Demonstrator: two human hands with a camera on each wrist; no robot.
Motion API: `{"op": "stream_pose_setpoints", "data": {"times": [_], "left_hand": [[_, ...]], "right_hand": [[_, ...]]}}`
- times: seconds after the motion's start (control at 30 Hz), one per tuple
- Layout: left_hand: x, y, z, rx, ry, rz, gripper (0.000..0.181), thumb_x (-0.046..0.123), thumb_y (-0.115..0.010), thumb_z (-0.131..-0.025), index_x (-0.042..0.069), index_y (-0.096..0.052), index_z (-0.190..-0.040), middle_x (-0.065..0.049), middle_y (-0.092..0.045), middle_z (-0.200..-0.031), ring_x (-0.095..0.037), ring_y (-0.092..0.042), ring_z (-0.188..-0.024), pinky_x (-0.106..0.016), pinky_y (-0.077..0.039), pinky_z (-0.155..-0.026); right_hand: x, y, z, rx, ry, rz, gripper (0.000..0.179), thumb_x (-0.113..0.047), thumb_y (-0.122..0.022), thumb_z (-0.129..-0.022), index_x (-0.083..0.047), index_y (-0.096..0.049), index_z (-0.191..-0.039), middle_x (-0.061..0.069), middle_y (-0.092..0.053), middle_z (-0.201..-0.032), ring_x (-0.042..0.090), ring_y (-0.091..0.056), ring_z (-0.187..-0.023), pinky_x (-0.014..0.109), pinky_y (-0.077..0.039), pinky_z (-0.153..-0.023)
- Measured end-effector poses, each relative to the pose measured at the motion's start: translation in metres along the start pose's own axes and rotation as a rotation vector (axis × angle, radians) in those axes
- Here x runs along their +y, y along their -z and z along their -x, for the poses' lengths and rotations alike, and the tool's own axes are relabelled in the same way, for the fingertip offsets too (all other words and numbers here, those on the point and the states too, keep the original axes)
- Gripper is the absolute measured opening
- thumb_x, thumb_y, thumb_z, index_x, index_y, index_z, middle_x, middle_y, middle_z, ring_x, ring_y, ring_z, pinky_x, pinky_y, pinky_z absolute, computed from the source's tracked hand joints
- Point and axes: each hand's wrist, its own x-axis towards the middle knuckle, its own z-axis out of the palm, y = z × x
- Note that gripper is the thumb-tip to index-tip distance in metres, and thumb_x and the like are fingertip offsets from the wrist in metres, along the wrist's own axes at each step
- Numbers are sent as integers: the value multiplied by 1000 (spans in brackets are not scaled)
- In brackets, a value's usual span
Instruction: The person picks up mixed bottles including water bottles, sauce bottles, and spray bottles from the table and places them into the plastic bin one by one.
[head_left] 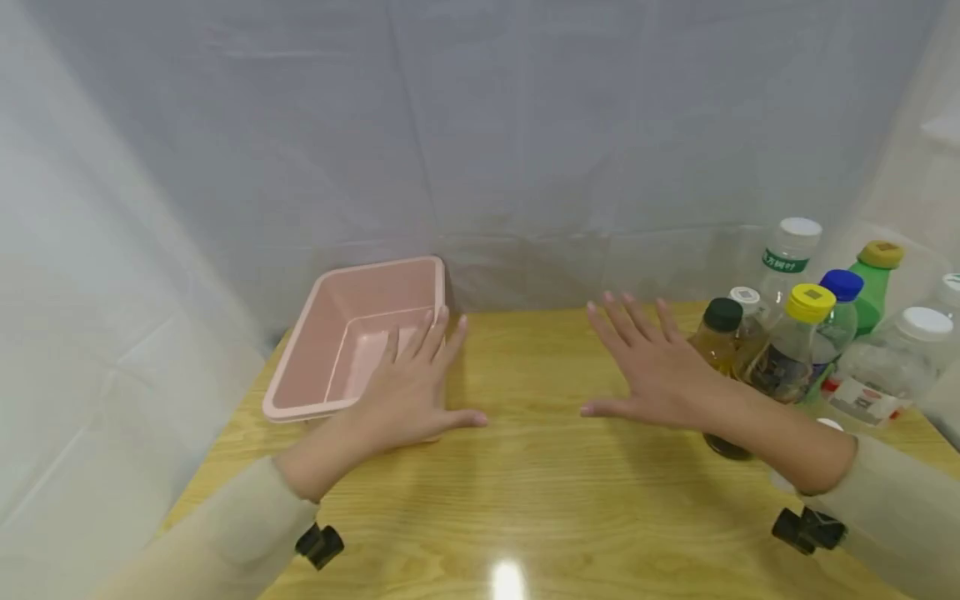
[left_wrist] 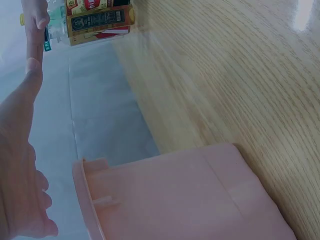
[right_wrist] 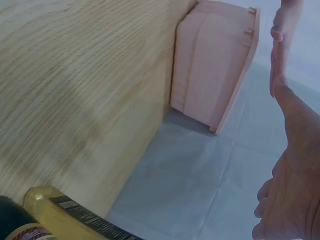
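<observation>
My left hand [head_left: 408, 387] is held with fingers spread, in front of the near right corner of a pink plastic basin [head_left: 300, 367] in the head view. The left wrist view shows the basin's outer wall [left_wrist: 170, 195] below that hand. My right hand [head_left: 660, 371] is spread too, palm down, just left of a group of bottles. Nearest to it is a bottle with a dark cap [head_left: 723, 315] and amber contents. Neither hand holds anything. Part of the basin's right side is hidden behind my left fingers.
More bottles stand at the right of the wooden table [head_left: 517, 492]: one with a yellow cap [head_left: 810, 303], one with a blue cap [head_left: 842, 285], a green one [head_left: 873, 287] and a large clear one [head_left: 888, 371]. A pale sheet [head_left: 525, 150] hangs behind the table.
</observation>
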Motion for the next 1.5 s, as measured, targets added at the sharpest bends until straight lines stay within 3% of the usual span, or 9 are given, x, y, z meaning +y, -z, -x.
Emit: {"op": "stream_pose_setpoints", "data": {"times": [0.23, 0.43, 0.83, 1.27, 1.5], "left_hand": [[-9, 0, 5, 9, -4, -16, 113, 77, -50, -77, 11, 2, -152, -15, 10, -157, -32, 4, -146, -64, 0, -117], [-13, 0, 8, -15, 23, -7, 111, 73, -54, -78, 11, 2, -152, -13, 12, -157, -30, 8, -145, -63, 4, -117], [-26, 2, 20, 5, 47, -35, 108, 76, -48, -80, 13, 3, -152, -11, 11, -158, -30, 7, -145, -62, 12, -115], [-41, 4, 44, 50, 90, -28, 112, 71, -58, -76, 8, -5, -152, -16, 7, -158, -34, 9, -145, -67, -1, -116], [-50, 4, 56, 72, 108, -7, 112, 70, -58, -78, 6, -2, -151, -16, 8, -158, -33, 7, -145, -69, 0, -114]], "right_hand": [[-3, 3, -10, 4, 2, 17, 111, -78, -47, -79, -11, 5, -151, 16, 8, -157, 36, 6, -144, 64, 6, -117], [-8, 4, -16, -8, -1, 4, 112, -78, -47, -78, -12, 6, -151, 16, 9, -157, 35, 8, -144, 62, 9, -117], [-25, 9, -33, -30, 23, 27, 110, -82, -41, -78, -16, 9, -151, 12, 13, -157, 30, 13, -144, 60, 8, -118], [-46, 17, -49, -18, 52, 30, 110, -84, -37, -77, -16, 8, -151, 12, 13, -156, 30, 15, -143, 56, 14, -118], [-59, 20, -57, -46, 72, 11, 111, -84, -37, -77, -18, 14, -150, 10, 18, -155, 28, 20, -142, 53, 19, -116]]}}
